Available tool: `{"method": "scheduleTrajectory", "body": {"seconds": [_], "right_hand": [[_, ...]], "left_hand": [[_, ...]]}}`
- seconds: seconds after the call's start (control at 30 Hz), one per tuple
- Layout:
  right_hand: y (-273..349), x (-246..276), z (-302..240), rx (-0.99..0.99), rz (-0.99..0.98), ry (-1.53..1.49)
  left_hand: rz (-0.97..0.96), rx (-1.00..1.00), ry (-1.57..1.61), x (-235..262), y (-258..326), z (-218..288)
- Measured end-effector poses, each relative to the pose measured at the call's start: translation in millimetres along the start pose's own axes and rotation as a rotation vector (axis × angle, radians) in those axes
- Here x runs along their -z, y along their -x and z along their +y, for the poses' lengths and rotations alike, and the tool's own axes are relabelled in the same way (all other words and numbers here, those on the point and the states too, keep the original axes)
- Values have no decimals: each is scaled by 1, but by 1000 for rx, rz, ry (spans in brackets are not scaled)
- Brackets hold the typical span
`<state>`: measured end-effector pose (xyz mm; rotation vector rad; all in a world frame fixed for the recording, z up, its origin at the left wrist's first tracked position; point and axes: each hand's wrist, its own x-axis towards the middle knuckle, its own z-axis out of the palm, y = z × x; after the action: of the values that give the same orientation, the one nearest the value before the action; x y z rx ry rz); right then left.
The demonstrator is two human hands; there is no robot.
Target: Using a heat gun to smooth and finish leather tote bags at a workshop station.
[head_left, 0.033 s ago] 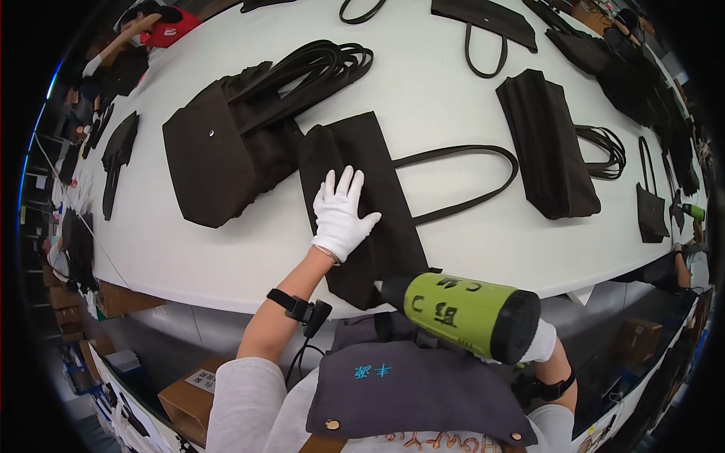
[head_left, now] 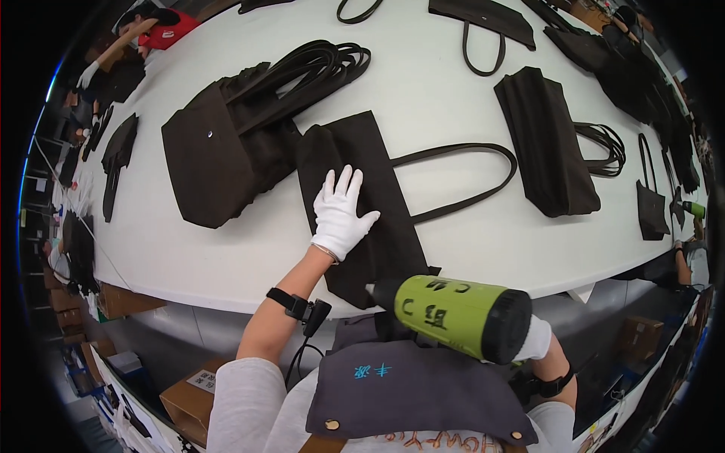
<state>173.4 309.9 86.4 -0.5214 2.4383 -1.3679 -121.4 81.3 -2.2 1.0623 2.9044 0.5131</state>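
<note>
Head view, looking down on a white desk strewn with dark brown tote bags. Left hand, in a white glove, spread flat with fingers open, pressing on the brown tote bag lying lengthwise at the near edge of the desk, long strap looped out to the right. Black band with a cable on the left wrist. Right hand, also white-gloved, closed around the rear end of a green heat gun, nozzle pointing left at the near end of the same bag, just at the desk edge. Stack of brown bags touching the pressed bag on its left, handles bunched toward the top. Another folded brown bag well apart on the right, more dark bags along the far right rim. Another person's gloved hand at the far left corner, beside a red cap. Cardboard boxes below the desk.
</note>
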Motion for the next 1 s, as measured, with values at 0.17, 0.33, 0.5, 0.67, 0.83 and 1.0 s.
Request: {"method": "scheduleTrajectory", "body": {"seconds": [0.17, 0.33, 0.5, 0.67, 0.83, 1.0], "right_hand": [[-45, 17, -25, -29, 13, -245], [15, 27, -5, -161, 164, 7], [3, 36, -12, -471, 513, -648], [-30, 40, 6, -497, 479, -929], [-40, 57, 17, -480, 426, -707], [36, 50, 14, -356, 208, -842]], "left_hand": [[-12, 45, -30, -4, 2, 5], [352, 387, 377, -6, 29, -48], [199, 763, 943, 6, 33, -54], [0, 858, 1127, 1, 19, -53], [-133, 837, 1336, 3, 14, -59], [-98, 602, 1245, 83, -44, 12]]}}
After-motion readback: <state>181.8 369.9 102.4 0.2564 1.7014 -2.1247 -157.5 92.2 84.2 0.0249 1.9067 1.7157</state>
